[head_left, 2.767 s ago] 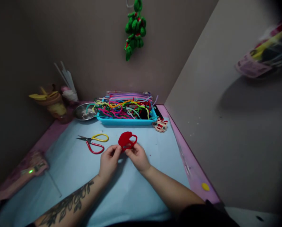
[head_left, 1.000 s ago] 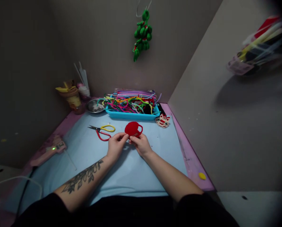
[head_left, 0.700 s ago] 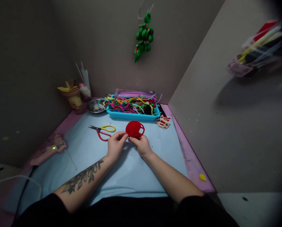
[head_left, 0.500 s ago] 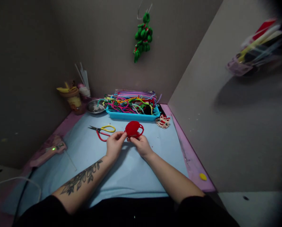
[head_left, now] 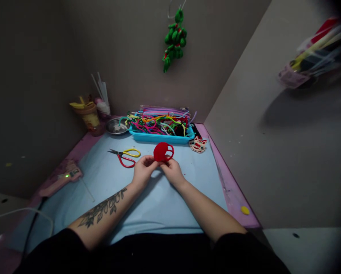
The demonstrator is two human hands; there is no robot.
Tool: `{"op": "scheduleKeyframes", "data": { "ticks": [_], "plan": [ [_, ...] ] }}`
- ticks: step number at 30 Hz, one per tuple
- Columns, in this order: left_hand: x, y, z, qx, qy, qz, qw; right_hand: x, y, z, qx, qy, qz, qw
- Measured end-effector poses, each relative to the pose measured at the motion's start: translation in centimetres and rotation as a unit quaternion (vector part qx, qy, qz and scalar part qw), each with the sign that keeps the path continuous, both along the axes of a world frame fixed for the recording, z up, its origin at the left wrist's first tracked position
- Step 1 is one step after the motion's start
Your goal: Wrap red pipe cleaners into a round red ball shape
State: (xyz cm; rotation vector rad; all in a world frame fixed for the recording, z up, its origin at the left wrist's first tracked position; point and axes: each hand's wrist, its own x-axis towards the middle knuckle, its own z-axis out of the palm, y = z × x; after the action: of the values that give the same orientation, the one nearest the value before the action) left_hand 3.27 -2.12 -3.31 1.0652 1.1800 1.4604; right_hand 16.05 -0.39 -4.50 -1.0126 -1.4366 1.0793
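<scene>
A red pipe-cleaner piece (head_left: 162, 152), a filled round part with an open loop on its right, is held just above the light blue mat (head_left: 147, 198). My left hand (head_left: 143, 172) pinches its lower edge from the left. My right hand (head_left: 173, 172) pinches the same edge from the right. The fingertips of both hands nearly meet under the piece. Scissors (head_left: 125, 156) with one yellow and one red handle lie on the mat left of my left hand.
A blue tray (head_left: 161, 139) heaped with coloured pipe cleaners stands at the back. A small red-and-white figure (head_left: 198, 144) lies beside it. A metal dish (head_left: 116, 126) and a cup (head_left: 87, 114) stand back left. A pink glue gun (head_left: 62, 178) lies left. A green ornament (head_left: 174, 36) hangs above.
Both hands kept their pinch on the red piece and shifted slightly away from me; the view drifted a little. Nothing else on the mat moved.
</scene>
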Motion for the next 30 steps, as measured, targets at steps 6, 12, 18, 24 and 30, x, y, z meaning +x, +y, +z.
{"op": "scheduleKeyframes", "data": {
  "ticks": [6,12,18,24,30],
  "plan": [
    [0.4,0.2,-0.3,-0.007,-0.031,0.011,0.999,0.0,-0.1,0.5,-0.012,-0.013,0.007,1.0],
    [0.3,0.1,-0.5,-0.008,-0.038,0.02,0.999,-0.2,-0.3,0.7,-0.011,0.009,0.0,1.0],
    [0.2,0.3,-0.8,-0.014,-0.028,0.051,0.998,-0.8,-0.7,0.4,-0.019,0.015,0.001,1.0],
    [-0.1,1.2,-1.2,-0.028,-0.092,0.087,0.992,-0.6,-0.3,0.1,-0.018,0.069,-0.022,0.997],
    [-0.2,1.5,-1.1,-0.076,-0.185,0.058,0.978,-0.2,0.8,-0.5,-0.056,0.103,-0.102,0.988]
  ]
}}
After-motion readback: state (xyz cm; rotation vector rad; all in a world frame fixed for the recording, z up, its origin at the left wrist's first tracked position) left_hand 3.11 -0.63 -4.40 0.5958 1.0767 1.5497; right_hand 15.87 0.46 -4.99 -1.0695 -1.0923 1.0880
